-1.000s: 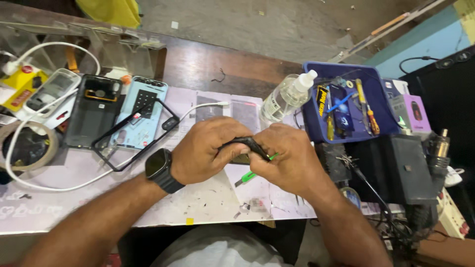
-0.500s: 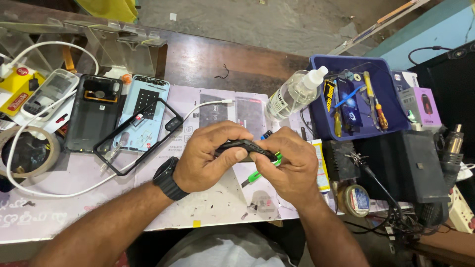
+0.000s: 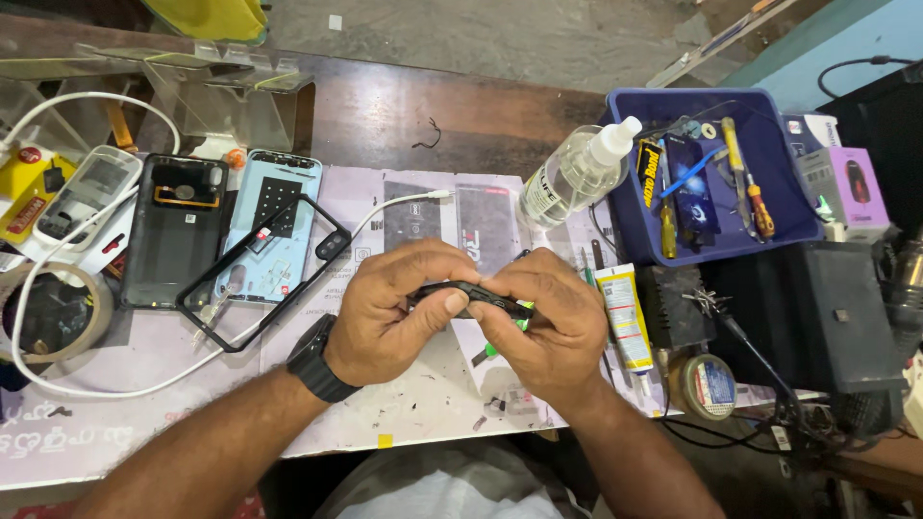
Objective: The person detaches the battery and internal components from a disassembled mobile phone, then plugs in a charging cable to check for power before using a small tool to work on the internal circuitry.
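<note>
— How are the hands gripping?

— Both are closed on one small black device (image 3: pixel 471 293). The left hand (image 3: pixel 399 312) pinches its left end between thumb and fingers; the right hand (image 3: pixel 548 322) wraps its right end, fingertips pressed along the top edge. It is held edge-on, so I cannot tell what kind of device it is.

— Where is it?

— Lifted above the printed work mat (image 3: pixel 413 404), over the middle of the table near its front edge. Something green (image 3: pixel 495 348) shows just beneath the right hand.

— And around that?

— A black watch (image 3: pixel 312 360) sits on the left wrist. Just right of the hands lies a glue tube (image 3: pixel 625 312); behind them a clear bottle (image 3: pixel 572 178) lies tilted beside a blue tray (image 3: pixel 760 240) of screwdrivers at the back right. To the left rest a black phone frame (image 3: pixel 207 322), a light blue back panel (image 3: pixel 274 231) and a dark phone body (image 3: pixel 173 235) — a white cable (image 3: pixel 125 389) loops past them towards the left edge, where a tape roll (image 3: pixel 53 312) lies.
</note>
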